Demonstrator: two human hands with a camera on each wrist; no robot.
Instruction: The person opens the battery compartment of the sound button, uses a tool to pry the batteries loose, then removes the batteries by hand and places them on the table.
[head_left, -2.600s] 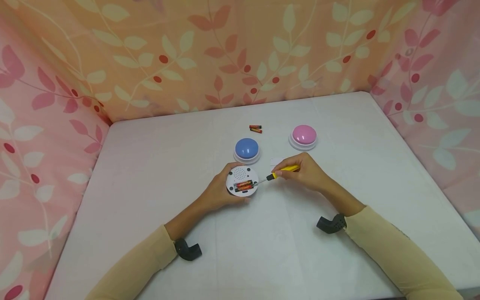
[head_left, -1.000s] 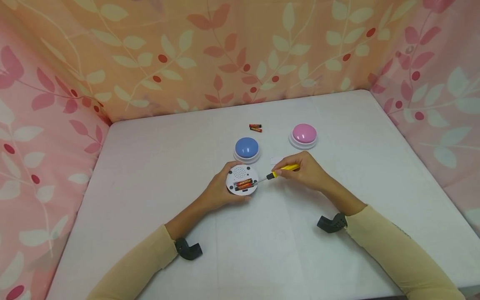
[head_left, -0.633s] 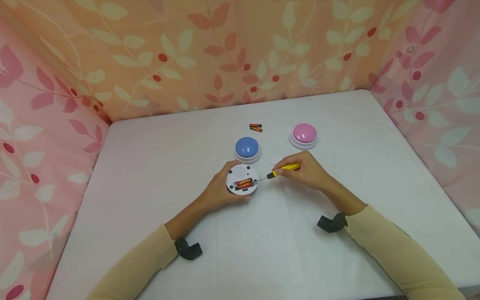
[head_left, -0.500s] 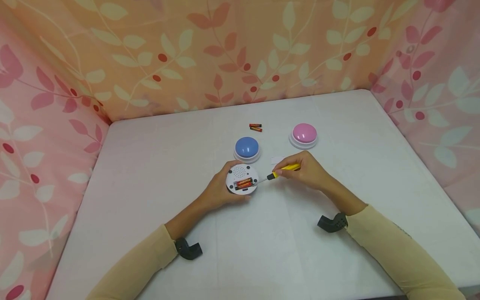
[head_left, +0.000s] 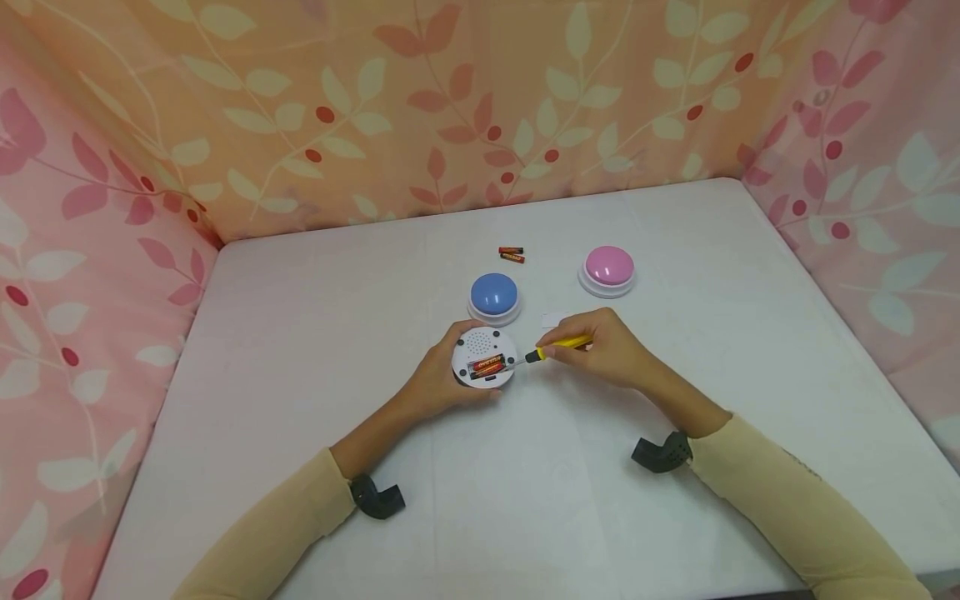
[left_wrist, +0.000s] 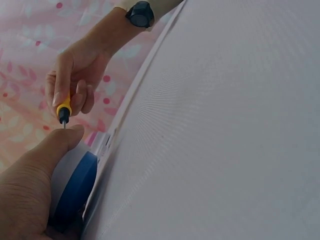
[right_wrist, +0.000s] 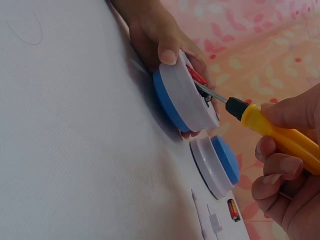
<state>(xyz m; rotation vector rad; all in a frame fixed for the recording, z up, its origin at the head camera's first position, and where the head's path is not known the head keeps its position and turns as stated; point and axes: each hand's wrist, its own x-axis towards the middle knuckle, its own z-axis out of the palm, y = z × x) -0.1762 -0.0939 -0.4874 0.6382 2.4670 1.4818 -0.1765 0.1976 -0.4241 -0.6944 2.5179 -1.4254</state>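
My left hand [head_left: 431, 383] grips a round white push-button device [head_left: 478, 340] by its rim, underside up, its blue dome [right_wrist: 169, 105] facing the table. In its uncovered compartment lie two red-and-black batteries [head_left: 487, 367]. My right hand [head_left: 611, 350] pinches a yellow-handled screwdriver [right_wrist: 290, 145] with a black collar. Its metal shaft [right_wrist: 212, 93] reaches into the compartment at the battery ends, as the right wrist view shows. In the left wrist view the thumb [left_wrist: 55, 145] lies over the device's edge and hides the screwdriver's tip.
Just beyond the held device stands another blue-domed button [head_left: 494, 294]. A pink-domed button [head_left: 609, 266] is farther right. Two loose batteries [head_left: 512, 254] lie behind the blue one. A small white plastic piece [head_left: 553, 320] lies near my right hand. Floral curtains [head_left: 480, 108] border the white table.
My right hand has shifted slightly left and toward me with the screwdriver, its handle now closer to the device. The left hand and the device have stayed nearly still.
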